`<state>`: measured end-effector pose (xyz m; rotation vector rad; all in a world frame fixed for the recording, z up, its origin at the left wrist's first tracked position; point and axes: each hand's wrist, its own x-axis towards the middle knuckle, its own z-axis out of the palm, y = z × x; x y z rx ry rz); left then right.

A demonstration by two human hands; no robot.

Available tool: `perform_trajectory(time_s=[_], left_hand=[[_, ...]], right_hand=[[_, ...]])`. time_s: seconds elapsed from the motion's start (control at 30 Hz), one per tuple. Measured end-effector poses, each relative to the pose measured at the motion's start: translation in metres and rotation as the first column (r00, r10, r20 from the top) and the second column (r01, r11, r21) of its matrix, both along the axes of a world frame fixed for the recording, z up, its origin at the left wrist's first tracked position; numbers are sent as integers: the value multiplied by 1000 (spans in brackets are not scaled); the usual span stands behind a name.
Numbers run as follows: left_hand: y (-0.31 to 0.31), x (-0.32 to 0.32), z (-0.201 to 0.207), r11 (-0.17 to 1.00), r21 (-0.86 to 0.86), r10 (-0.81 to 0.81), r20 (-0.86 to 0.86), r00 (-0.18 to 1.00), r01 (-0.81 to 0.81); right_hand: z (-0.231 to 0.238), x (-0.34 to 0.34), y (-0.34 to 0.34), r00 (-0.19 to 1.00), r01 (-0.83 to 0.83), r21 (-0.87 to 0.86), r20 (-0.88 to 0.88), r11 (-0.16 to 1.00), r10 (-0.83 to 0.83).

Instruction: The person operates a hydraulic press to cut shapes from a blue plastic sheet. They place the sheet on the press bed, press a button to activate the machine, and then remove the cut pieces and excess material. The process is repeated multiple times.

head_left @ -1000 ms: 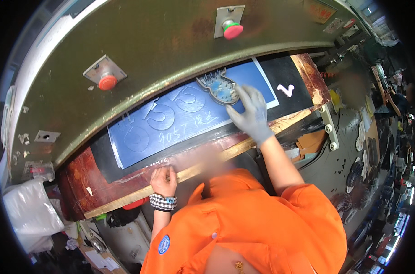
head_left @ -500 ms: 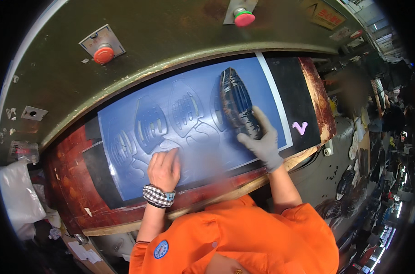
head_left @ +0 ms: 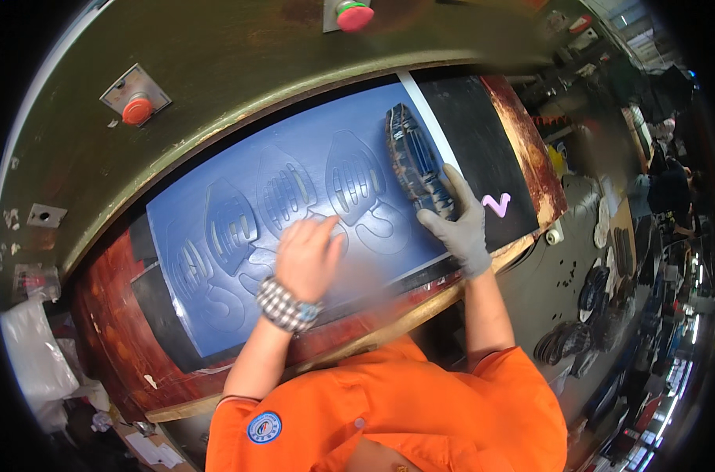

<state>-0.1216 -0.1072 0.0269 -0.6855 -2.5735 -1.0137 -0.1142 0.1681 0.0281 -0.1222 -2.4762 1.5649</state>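
Observation:
My right hand (head_left: 461, 234), in a grey glove, grips the near end of a dark shoe-shaped cutting die (head_left: 420, 164). The die rests on or just above a blue sheet (head_left: 310, 114), close to its pale right edge. Several slotted, shoe-part outlines are cut into the sheet to its left, the nearest being a slotted cut piece (head_left: 356, 175). Bare, with a checked band at the wrist, my left hand (head_left: 304, 253) hovers over or touches the sheet just below these outlines. Its fingers are bent together, their tips partly hidden; whatever they hold cannot be made out.
A green machine beam (head_left: 239, 86) spans the far side, carrying a red button (head_left: 138, 110) and a pink-red button (head_left: 354, 16). Black mats flank the sheet on a worn red bench (head_left: 106, 315). A pink zigzag piece (head_left: 496, 205) lies on the right mat (head_left: 483, 149).
The die has moved right across the sheet with my right hand, uncovering another cut outline. My left hand has shifted right along the outlines. The whole view has turned slightly.

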Motion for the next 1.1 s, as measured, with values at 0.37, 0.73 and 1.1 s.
perform_trajectory(time_s=[0.37,0.73,1.1], left_hand=[[-85,78,2,987,-112,130,141,981,-115],[-121,72,-62,978,-127,180,104,978,-166],[-149,-62,-62,949,-181,246,-92,965,-259]], right_hand=[[-30,-13,11,961,159,485,-274,860,-23],[-51,-113,-10,952,152,364,-303,919,-38],[49,-265,-107,746,434,298,-648,850,-153]])
